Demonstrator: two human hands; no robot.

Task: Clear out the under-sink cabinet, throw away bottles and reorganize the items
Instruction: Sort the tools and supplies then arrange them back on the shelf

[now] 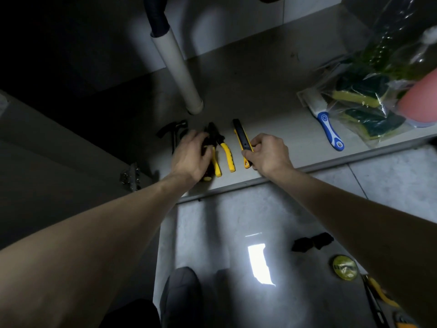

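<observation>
Cabinet floor (260, 95) dim, tools lined up along its near edge. Left hand (192, 157) lies over a dark-handled tool with a yellow end (207, 178), fingers curled down on it, looks like a grip but the tool is mostly hidden under the palm. Just right of it, touching the hand, yellow-handled pliers (223, 150) lie flat, jaws pointing far. Right hand (268, 153) pinches the near part of a black and yellow utility knife (242, 143), which lies on the cabinet floor pointing far, just right of the pliers. Left of the left hand a dark hammer (173, 133) lies in shadow, head toward the far side. White drain pipe (176, 67) comes down slanted to the cabinet floor behind the tools. Far right in the cabinet: blue and white handled brush (329, 131), beside a clear plastic bag (369, 98) of green and yellow sponges, and a pink object (419, 100) at the right edge. On the tiled floor (236, 221) near right: a small black item (312, 241), a round yellow-green roll (344, 268), more yellow and black tools (383, 301) partly cut off by the frame
</observation>
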